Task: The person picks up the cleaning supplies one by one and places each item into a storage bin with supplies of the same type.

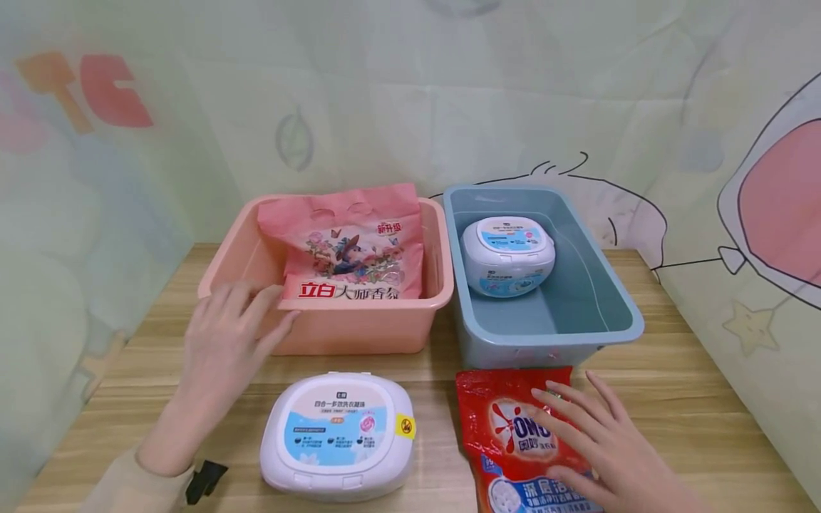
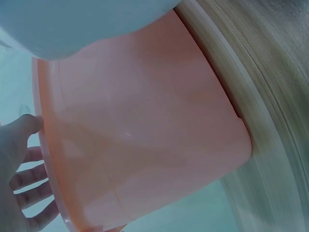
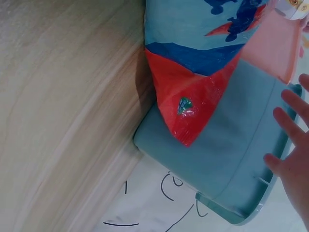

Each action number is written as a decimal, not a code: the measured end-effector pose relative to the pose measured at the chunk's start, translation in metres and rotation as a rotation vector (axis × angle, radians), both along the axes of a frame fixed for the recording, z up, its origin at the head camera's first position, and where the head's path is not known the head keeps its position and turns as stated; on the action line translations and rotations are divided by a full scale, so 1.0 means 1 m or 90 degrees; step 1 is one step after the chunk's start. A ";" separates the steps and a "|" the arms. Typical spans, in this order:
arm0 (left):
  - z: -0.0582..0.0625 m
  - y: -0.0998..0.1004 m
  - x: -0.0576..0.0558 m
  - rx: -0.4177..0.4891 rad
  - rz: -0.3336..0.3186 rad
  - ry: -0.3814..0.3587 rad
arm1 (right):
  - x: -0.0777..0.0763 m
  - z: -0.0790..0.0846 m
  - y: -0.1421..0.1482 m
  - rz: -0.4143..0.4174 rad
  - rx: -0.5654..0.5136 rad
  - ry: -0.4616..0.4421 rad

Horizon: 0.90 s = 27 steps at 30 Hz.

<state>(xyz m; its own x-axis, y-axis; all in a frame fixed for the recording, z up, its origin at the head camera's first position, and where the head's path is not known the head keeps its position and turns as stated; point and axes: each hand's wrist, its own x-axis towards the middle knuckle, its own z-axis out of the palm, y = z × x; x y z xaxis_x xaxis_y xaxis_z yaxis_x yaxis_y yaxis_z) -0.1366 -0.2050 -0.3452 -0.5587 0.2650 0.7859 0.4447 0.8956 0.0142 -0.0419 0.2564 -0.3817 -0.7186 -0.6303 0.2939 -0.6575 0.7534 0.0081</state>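
Printed cloth point(image 1: 417, 135) backs a wood-grain tabletop point(image 1: 680, 349). Pink basin point(image 1: 359, 331) and blue basin point(image 1: 580, 303) stand rim beside rim. Left hand point(image 1: 224, 335) is at the pink basin's near-left rim, thumb and fingers apart; firm contact cannot be confirmed. Pink bag point(image 1: 353, 249) sits inside, its top over the back edge. Right hand point(image 1: 606, 449) is spread wide over a red packet point(image 1: 500, 427) before the blue basin. Bare wood separates that packet from a white box point(image 1: 340, 434). Second box point(image 1: 509, 256) occupies the blue basin's left side, with open floor to its right.
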 end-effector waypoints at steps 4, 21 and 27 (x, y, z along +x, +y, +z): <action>-0.001 0.000 0.000 0.004 -0.001 0.003 | 0.001 -0.003 0.000 0.004 0.009 -0.004; -0.003 0.000 -0.002 0.008 0.001 0.010 | 0.008 -0.013 0.002 0.037 0.047 -0.049; -0.003 0.001 -0.001 -0.007 0.007 0.013 | 0.010 -0.016 0.002 0.043 0.053 -0.055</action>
